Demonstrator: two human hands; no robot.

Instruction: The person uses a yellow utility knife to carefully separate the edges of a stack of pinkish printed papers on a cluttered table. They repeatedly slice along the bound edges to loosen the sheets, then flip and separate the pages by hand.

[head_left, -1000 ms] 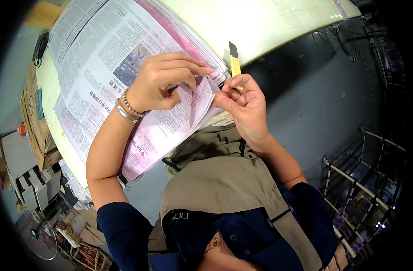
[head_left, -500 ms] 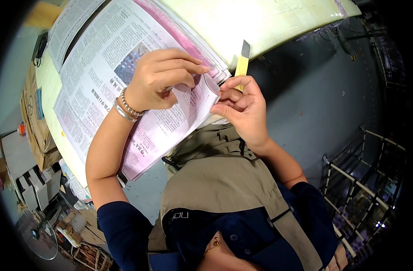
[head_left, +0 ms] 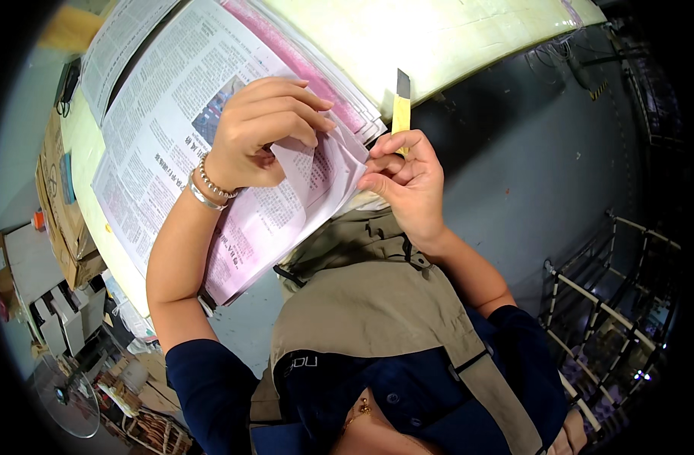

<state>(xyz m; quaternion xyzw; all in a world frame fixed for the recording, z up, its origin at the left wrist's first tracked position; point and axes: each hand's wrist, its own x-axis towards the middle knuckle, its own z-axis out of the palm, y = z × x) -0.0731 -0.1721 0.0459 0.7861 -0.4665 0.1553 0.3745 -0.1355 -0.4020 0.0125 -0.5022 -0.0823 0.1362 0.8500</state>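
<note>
A stack of newspapers [head_left: 165,144] lies on a pale yellow table [head_left: 438,38], its near edge hanging over the rim. My left hand [head_left: 260,133], with bracelets at the wrist, pinches and lifts a corner of the top pink-tinted sheet [head_left: 317,174]. My right hand [head_left: 404,178] grips a yellow utility knife [head_left: 401,106] whose blade points up and away from me, while its fingertips also touch the folded paper edge. Both hands meet at the paper's near right corner.
Cardboard boxes [head_left: 62,220] and clutter stand on the floor at the left, with a small fan [head_left: 66,402] lower left. A metal wire rack [head_left: 612,303] stands at the right on the grey floor. My beige apron fills the lower middle.
The knife in my right hand has tilted upright and risen slightly. My left hand has drawn the sheet's corner further up and toward the right hand.
</note>
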